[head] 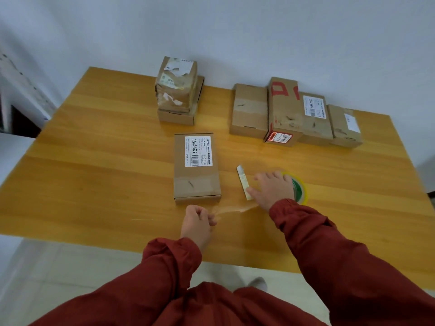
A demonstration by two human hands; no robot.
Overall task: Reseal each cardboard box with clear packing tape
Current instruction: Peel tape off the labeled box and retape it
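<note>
A flat cardboard box (197, 170) with a white barcode label lies in the middle of the wooden table (94, 161), a band of clear tape across its near half. My left hand (197, 222) pinches the end of a clear tape strip (233, 209) just in front of the box. The strip stretches right to the tape roll (300, 188), which has a green core. My right hand (273, 188) lies over the roll, fingers spread, thumb by a small white utility knife (243, 182).
Two boxes are stacked at the back centre (179, 90). A row of several boxes (294, 114) stands at the back right, one with red markings. A white wall runs behind the table. The near table edge is close to my body.
</note>
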